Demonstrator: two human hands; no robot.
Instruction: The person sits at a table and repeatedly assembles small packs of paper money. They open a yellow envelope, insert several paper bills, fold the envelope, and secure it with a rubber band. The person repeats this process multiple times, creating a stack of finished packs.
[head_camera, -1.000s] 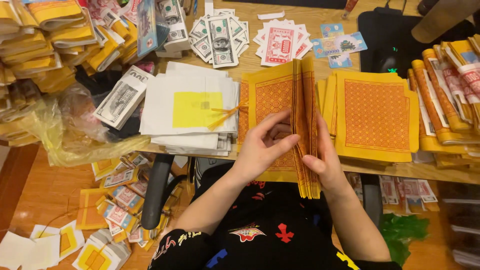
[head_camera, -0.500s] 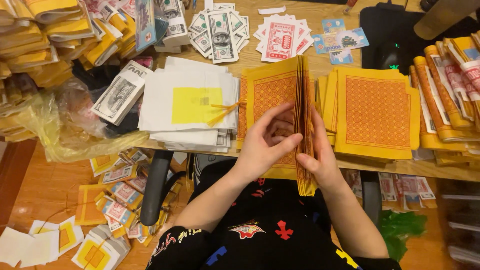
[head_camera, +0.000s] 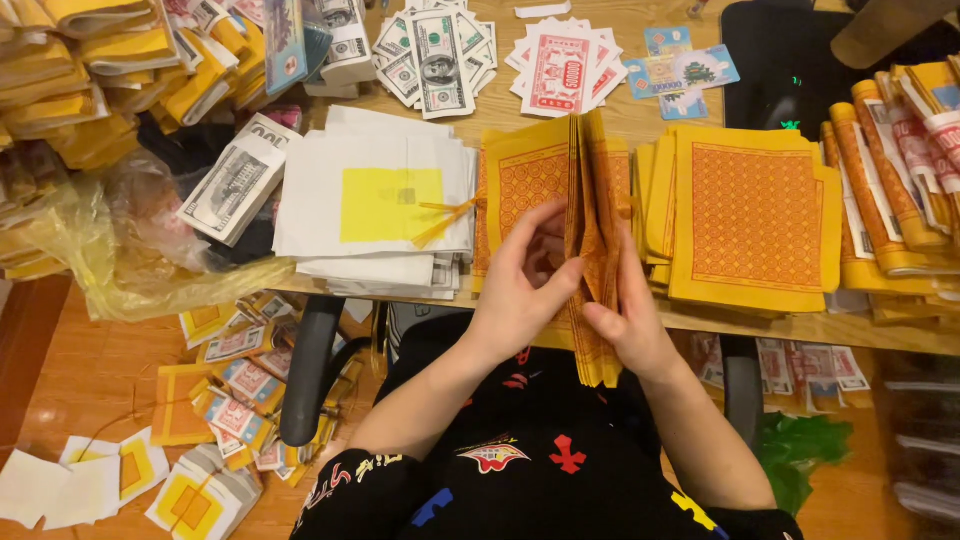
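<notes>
The person holds a thick bundle of orange and yellow paper sheets (head_camera: 590, 250) standing on edge at the near side of the wooden table (head_camera: 640, 110). The left hand (head_camera: 520, 290) curls its fingers around some sheets and pulls them aside. The right hand (head_camera: 625, 315) pinches the rest from the other side. The paper looks thin, light and floppy, so it probably tears easily. Holding it near the lower edge seems safest. A flat pile of the same sheets (head_camera: 750, 220) lies just beside it.
</notes>
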